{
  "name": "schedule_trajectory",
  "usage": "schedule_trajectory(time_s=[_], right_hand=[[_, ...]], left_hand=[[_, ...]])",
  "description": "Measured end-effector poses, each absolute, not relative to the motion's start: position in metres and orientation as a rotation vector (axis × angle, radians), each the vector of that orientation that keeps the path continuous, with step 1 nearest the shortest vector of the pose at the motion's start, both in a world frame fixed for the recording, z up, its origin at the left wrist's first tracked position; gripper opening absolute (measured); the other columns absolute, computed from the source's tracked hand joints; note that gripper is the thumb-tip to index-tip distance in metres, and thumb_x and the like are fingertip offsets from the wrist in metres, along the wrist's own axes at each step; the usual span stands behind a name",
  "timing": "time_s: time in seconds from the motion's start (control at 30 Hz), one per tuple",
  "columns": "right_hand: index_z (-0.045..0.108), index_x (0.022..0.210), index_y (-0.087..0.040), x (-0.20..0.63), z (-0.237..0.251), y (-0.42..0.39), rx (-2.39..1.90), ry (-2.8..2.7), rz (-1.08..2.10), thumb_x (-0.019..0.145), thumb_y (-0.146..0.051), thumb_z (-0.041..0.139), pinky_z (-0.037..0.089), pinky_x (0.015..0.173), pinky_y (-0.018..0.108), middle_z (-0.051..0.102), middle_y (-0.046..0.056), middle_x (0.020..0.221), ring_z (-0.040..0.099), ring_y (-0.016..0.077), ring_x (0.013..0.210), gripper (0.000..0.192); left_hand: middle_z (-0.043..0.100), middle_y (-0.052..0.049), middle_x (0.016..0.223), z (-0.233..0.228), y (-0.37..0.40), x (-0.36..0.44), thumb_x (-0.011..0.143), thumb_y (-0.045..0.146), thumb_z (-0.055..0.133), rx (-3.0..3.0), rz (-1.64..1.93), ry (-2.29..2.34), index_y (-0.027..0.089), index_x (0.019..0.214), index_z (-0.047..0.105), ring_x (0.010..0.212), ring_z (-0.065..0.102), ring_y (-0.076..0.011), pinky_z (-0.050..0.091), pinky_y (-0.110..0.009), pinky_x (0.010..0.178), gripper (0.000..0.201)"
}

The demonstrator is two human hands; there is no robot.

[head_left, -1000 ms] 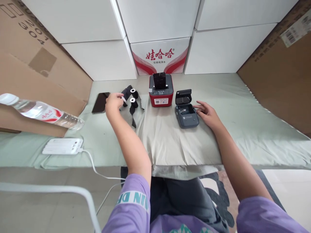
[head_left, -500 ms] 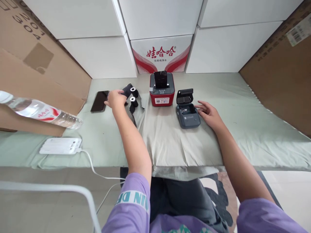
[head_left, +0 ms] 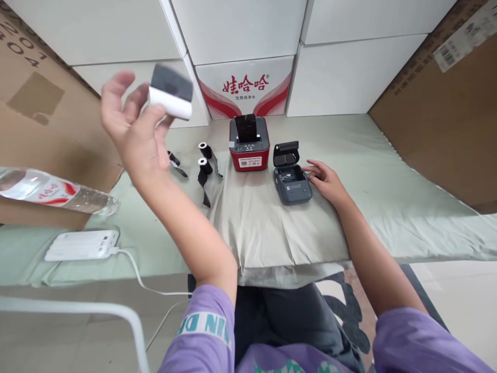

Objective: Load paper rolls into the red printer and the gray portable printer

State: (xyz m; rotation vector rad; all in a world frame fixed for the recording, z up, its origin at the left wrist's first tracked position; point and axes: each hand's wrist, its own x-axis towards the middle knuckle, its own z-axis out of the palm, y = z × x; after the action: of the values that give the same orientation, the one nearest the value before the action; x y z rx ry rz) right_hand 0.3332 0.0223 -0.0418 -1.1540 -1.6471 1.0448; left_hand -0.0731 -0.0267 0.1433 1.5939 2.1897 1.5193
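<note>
My left hand [head_left: 130, 124] is raised above the table, its fingertips on a white paper roll with a dark wrap [head_left: 171, 96]. My right hand [head_left: 325, 180] lies flat on the green cloth, fingers apart, touching the right side of a small grey printer [head_left: 292, 182] whose lid stands open. A red printer [head_left: 248, 149] stands just left of the grey one. Two rolls with black strips [head_left: 204, 158] lie left of the red printer, and one more small roll [head_left: 173, 158] lies by my left forearm.
A water bottle [head_left: 54, 191] lies on a cardboard box at the left. A white power bank [head_left: 81, 244] with a cable [head_left: 134, 267] sits near the front edge. White cartons [head_left: 240, 31] wall the back, one with red print [head_left: 244, 85]. Cardboard [head_left: 446, 119] stands on the right.
My left hand picked a roll from the group beside the phone and lifted it up to the left. The right hand stayed beside the grey printer. The view shifted slightly right.
</note>
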Motion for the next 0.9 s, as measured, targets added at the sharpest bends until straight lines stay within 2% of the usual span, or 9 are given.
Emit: schedule_trajectory(time_s=[0.07,0.13,0.23,0.33,0.4,0.47,0.53,0.63,0.9], right_hand=[[0.061,0.134,-0.027,0.333,-0.042,0.023,-1.152,-1.644,1.044,0.077,-0.032,0.07,0.059,0.097,0.047,0.076,0.011,0.128,0.073,0.0217,0.091,0.058],[0.061,0.134,-0.027,0.333,-0.043,0.023,-1.15,-1.645,1.045,0.077,-0.033,0.071,0.059,0.098,0.047,0.076,0.011,0.127,0.073,0.0216,0.091,0.058],[0.061,0.135,-0.027,0.333,-0.041,0.022,-1.152,-1.645,1.049,0.077,-0.035,0.072,0.059,0.1,0.048,0.077,0.01,0.125,0.072,0.0223,0.091,0.059],[0.065,0.129,-0.027,0.332,-0.038,0.021,-1.158,-1.646,1.01,0.078,-0.04,0.075,0.056,0.103,0.052,0.076,0.01,0.126,0.072,0.0285,0.104,0.053],[0.067,0.127,-0.025,0.333,-0.038,0.021,-1.141,-1.649,1.003,0.077,-0.042,0.077,0.055,0.105,0.052,0.076,0.011,0.126,0.07,0.0313,0.111,0.054],[0.064,0.131,-0.025,0.333,-0.039,0.022,-1.126,-1.646,1.04,0.076,-0.041,0.076,0.056,0.103,0.051,0.075,0.011,0.126,0.072,0.0284,0.105,0.059],[0.06,0.136,-0.025,0.333,-0.041,0.022,-1.127,-1.639,1.075,0.078,-0.037,0.072,0.058,0.1,0.049,0.075,0.012,0.126,0.072,0.0234,0.094,0.061],[0.058,0.137,-0.026,0.332,-0.042,0.021,-1.131,-1.646,1.059,0.079,-0.032,0.068,0.058,0.098,0.048,0.075,0.012,0.128,0.072,0.0216,0.091,0.059],[0.059,0.133,-0.026,0.332,-0.042,0.023,-1.126,-1.668,1.042,0.077,-0.032,0.067,0.059,0.093,0.045,0.075,0.011,0.125,0.071,0.0216,0.088,0.057]], left_hand=[[0.053,0.011,0.157,0.152,-0.031,-0.053,0.091,0.021,0.036,1.727,1.664,1.607,0.041,0.149,0.027,0.136,0.057,-0.014,0.059,-0.031,0.097,0.062],[0.052,0.011,0.157,0.156,-0.029,-0.029,0.092,0.027,0.04,1.826,1.549,1.259,0.041,0.151,0.027,0.135,0.059,-0.0178,0.061,-0.033,0.094,0.063],[0.057,0.004,0.153,0.157,-0.019,0.01,0.099,0.033,0.042,1.936,1.151,1.163,0.037,0.155,0.031,0.139,0.057,-0.0251,0.059,-0.037,0.096,0.057],[0.065,-0.005,0.14,0.147,-0.003,0.049,0.098,0.032,0.055,1.92,0.732,1.413,0.032,0.156,0.038,0.136,0.059,-0.0316,0.056,-0.042,0.098,0.06],[0.065,-0.011,0.137,0.131,0.011,0.069,0.094,0.03,0.064,1.936,0.604,1.361,0.025,0.15,0.049,0.13,0.062,-0.0304,0.055,-0.04,0.099,0.059],[0.067,-0.012,0.134,0.109,0.025,0.081,0.088,0.024,0.07,1.923,0.546,1.166,0.021,0.143,0.055,0.122,0.066,-0.0255,0.055,-0.037,0.1,0.057],[0.07,-0.013,0.131,0.086,0.038,0.088,0.086,0.019,0.069,1.866,0.499,1.078,0.019,0.139,0.057,0.116,0.069,-0.0219,0.054,-0.034,0.1,0.055],[0.074,-0.011,0.126,0.062,0.05,0.095,0.089,0.018,0.063,1.825,0.462,1.093,0.019,0.137,0.059,0.111,0.071,-0.0196,0.055,-0.032,0.097,0.048],[0.073,-0.012,0.129,0.058,0.049,0.11,0.091,0.016,0.059,2.022,0.422,1.116,0.015,0.131,0.062,0.116,0.069,-0.0183,0.053,-0.03,0.098,0.04]])
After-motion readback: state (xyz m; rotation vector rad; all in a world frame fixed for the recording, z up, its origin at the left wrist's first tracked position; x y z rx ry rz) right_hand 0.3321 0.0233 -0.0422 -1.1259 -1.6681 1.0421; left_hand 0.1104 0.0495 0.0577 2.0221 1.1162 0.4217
